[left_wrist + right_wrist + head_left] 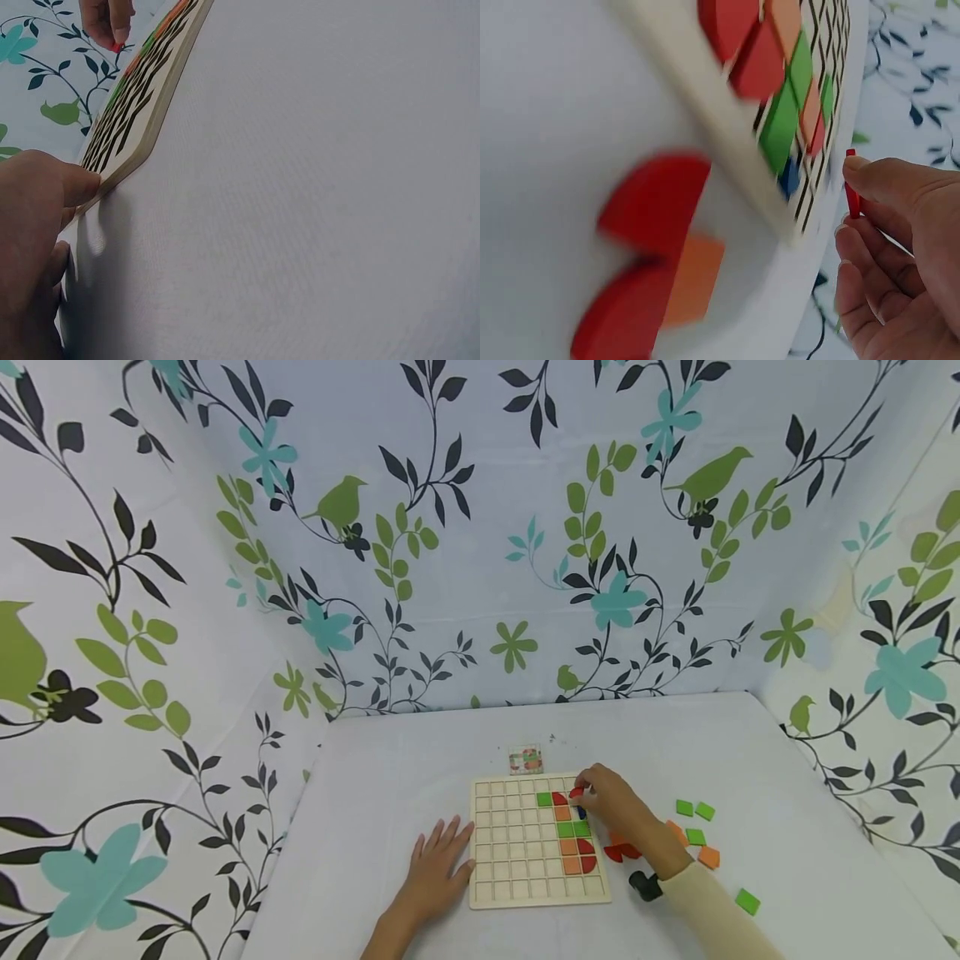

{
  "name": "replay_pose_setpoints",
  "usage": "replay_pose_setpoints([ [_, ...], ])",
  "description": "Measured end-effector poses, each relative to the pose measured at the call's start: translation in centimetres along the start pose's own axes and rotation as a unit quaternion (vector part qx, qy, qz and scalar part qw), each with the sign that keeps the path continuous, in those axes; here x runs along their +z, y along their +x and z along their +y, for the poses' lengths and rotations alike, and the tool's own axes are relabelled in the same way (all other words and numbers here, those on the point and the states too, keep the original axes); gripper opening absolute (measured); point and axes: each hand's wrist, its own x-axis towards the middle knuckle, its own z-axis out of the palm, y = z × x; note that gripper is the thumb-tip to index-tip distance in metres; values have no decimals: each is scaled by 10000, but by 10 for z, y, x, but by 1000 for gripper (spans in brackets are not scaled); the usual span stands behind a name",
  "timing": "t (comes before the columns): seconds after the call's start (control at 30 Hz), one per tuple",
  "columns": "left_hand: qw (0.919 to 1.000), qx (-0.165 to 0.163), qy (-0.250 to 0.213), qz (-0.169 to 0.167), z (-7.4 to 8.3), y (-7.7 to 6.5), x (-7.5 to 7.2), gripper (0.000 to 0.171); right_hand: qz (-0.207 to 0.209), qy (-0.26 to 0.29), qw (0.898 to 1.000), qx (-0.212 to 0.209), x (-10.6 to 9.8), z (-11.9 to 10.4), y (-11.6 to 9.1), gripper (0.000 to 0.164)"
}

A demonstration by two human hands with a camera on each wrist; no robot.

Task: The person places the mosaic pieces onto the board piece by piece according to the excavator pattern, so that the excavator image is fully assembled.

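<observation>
A pale wooden grid board (pixel 510 843) lies on the table with green, orange and red pieces and a blue piece (pixel 788 178) in its right-hand cells. My right hand (pixel 618 802) is over the board's far right corner. Between thumb and fingertips it pinches a thin red quarter-circle piece (pixel 853 187), seen edge-on and clear of the board in the right wrist view. My left hand (pixel 435 877) rests on the table at the board's left side, fingers extended. Its thumb (pixel 79 184) touches the board's edge.
A small picture card (pixel 525 759) lies beyond the board. To the right are loose red quarter-circles (pixel 656 199), an orange piece (pixel 694 281) and several green squares (pixel 747 901). A black object (pixel 645 886) shows beside my right forearm. Patterned cloth (pixel 480 527) surrounds the table.
</observation>
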Motion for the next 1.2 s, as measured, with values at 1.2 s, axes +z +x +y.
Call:
replay_pose_setpoints([
  [1.2,10000,-40,-18,-35,2,-1,-2,60,276,-1260,9694,-2090,42,-29,-6,12],
])
